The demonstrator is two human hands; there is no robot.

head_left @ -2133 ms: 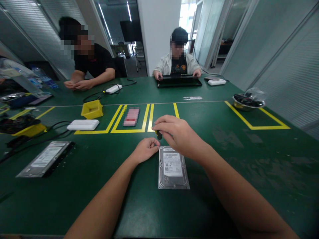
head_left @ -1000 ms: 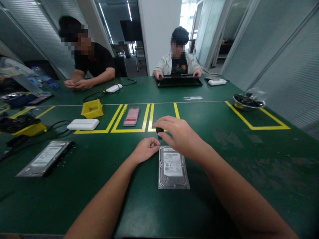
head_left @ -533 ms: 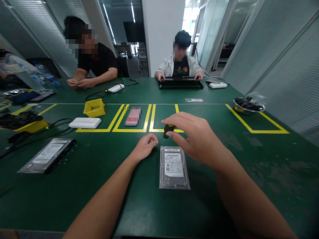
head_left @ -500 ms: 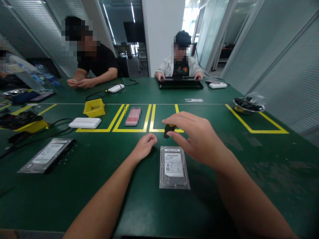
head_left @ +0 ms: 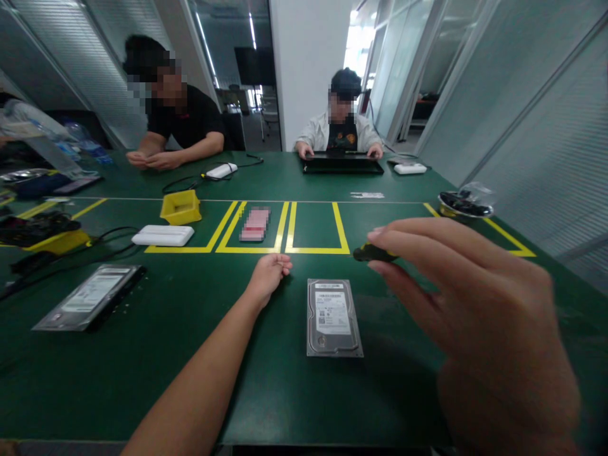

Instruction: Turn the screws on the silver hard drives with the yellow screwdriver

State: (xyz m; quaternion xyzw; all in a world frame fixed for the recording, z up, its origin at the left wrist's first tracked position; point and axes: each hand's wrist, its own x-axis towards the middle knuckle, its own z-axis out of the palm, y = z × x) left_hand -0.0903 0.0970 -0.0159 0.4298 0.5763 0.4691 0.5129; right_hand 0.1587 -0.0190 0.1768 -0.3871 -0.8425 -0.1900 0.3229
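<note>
Right hand (head_left: 479, 304) pinches screwdriver (head_left: 370, 254) right of hard drive (head_left: 333, 320) (likely tool-off step; reuse needs uprighting). Left hand (head_left: 268, 277) half-curled left of it, contents unclear.

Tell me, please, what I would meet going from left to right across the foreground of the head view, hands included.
Left-side hard drive → left hand → central hard drive → dark tool with yellow markings → right hand, pinching that tool.

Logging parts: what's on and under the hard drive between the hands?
On the hard drive is a white label; the drive's underside and the green table beneath are hidden.
</note>
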